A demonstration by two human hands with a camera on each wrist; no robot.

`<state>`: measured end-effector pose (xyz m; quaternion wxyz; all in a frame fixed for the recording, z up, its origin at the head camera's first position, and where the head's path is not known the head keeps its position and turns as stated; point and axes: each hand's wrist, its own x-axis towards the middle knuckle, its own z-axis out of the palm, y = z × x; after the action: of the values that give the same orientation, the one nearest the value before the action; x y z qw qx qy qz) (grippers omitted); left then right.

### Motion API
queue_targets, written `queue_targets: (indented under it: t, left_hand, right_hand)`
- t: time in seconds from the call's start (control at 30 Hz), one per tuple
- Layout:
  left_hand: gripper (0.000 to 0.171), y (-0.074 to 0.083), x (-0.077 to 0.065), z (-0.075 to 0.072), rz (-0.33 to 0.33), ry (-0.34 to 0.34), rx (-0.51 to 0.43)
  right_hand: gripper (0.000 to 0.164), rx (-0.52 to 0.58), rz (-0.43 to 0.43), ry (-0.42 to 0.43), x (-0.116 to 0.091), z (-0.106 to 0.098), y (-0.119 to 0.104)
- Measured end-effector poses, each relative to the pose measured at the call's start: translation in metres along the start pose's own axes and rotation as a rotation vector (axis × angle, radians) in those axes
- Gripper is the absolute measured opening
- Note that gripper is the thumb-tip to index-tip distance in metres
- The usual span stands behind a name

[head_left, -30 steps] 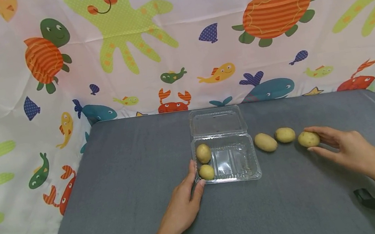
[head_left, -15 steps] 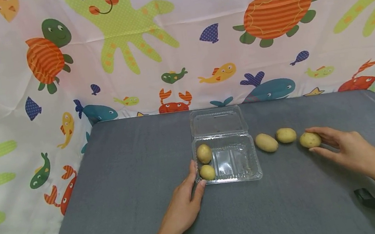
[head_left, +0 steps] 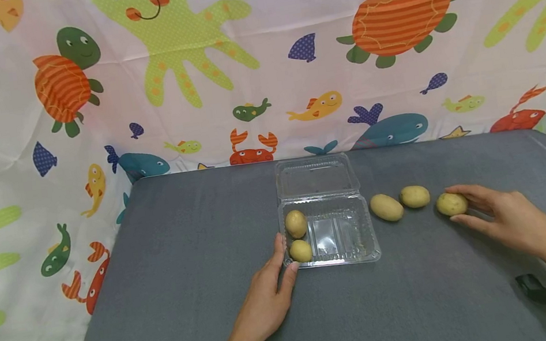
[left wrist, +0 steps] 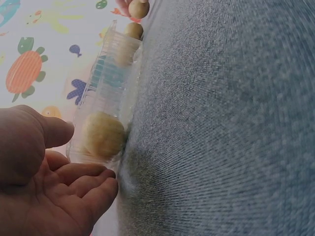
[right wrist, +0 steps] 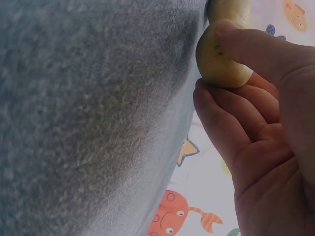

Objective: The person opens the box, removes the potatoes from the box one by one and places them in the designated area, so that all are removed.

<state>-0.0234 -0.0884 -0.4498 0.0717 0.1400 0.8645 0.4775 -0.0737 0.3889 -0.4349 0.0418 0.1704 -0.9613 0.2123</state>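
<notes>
Two hands rest on the grey bench [head_left: 173, 278], and nothing has changed place since the earlier frames. At the left, the left hand [head_left: 265, 302] lies flat with its fingers [head_left: 280, 251] straight, touching the left wall of the clear plastic box [head_left: 361, 239]; it grips nothing. The box sits at the middle of the bench with its lid [head_left: 316, 176] folded open toward the back. Inside, against the left wall, lie two potatoes: the rear potato [head_left: 295, 224] and the front potato [head_left: 300, 250], just beside each other, the same as before. Right of the box, two loose potatoes lie on the bench: the long potato [head_left: 386, 207] near the box, then the round potato [head_left: 415, 196] just beside it. Farthest right, the right hand [head_left: 507, 216] curls its fingers [right wrist: 231, 123] and thumb round the end potato [head_left: 452, 203], which remains on the bench as in the earlier frames. A sea-animal curtain [head_left: 258, 62] hangs behind.
</notes>
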Motion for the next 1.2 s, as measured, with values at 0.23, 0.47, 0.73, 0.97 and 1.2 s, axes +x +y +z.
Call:
queue_targets:
  t: [0.23, 0.47, 0.73, 0.97, 1.2]
  left_hand:
    - [0.068, 0.0004, -0.0002, -0.0004, -0.015, 0.001, -0.003]
    - [0.067, 0.0009, -0.0011, -0.0004, -0.019, 0.002, -0.009]
    - [0.068, 0.0008, 0.0003, -0.0004, -0.014, 0.0, -0.001]
    - [0.068, 0.0013, 0.0008, -0.0009, -0.011, -0.008, 0.0]
    - [0.068, -0.001, 0.0001, -0.0007, -0.007, -0.001, 0.005]
  right_hand:
    - [0.056, 0.0, -0.012, 0.016, 0.0031, 0.0011, -0.0013]
    - [0.057, -0.017, -0.012, 0.023, 0.0053, 0.004, -0.0017]
    - [0.059, -0.019, -0.01, 0.026, 0.0044, 0.007, 0.0006]
    - [0.062, -0.009, -0.002, 0.026, 0.0031, 0.006, -0.001]
    - [0.064, -0.017, -0.006, 0.026, 0.0037, 0.0054, -0.0007]
